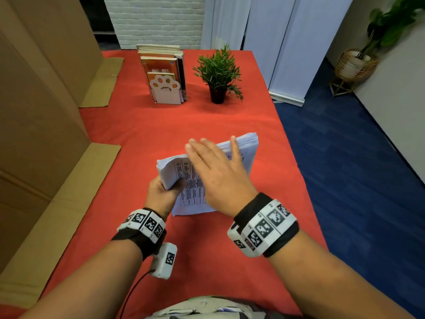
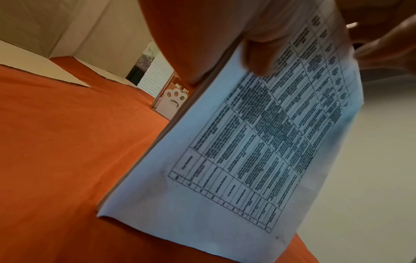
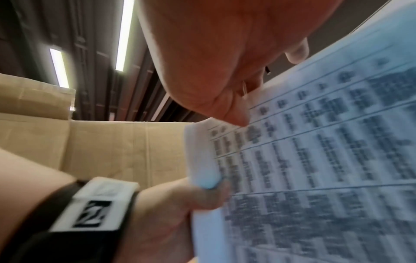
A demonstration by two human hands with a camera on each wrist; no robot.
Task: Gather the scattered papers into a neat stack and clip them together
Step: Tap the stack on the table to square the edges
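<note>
A thick stack of printed papers (image 1: 192, 187) stands tilted on its lower edge on the red tablecloth (image 1: 184, 120), a little right of the middle. My left hand (image 1: 162, 192) grips the stack's left edge, with the thumb (image 2: 258, 58) lying across the printed front sheet (image 2: 247, 142). My right hand (image 1: 213, 157) lies flat on the front and top of the stack with straight fingers. In the right wrist view the palm (image 3: 213, 53) touches the sheet (image 3: 315, 160). No clip is plainly visible; a small dark bit under the right palm cannot be identified.
A paw-shaped bookend with books (image 1: 166, 88) and a small potted plant (image 1: 218, 74) stand at the back of the table. Cardboard boxes (image 1: 34, 134) and flaps (image 1: 76, 180) line the left side. The table's right edge drops to blue carpet (image 1: 345, 157).
</note>
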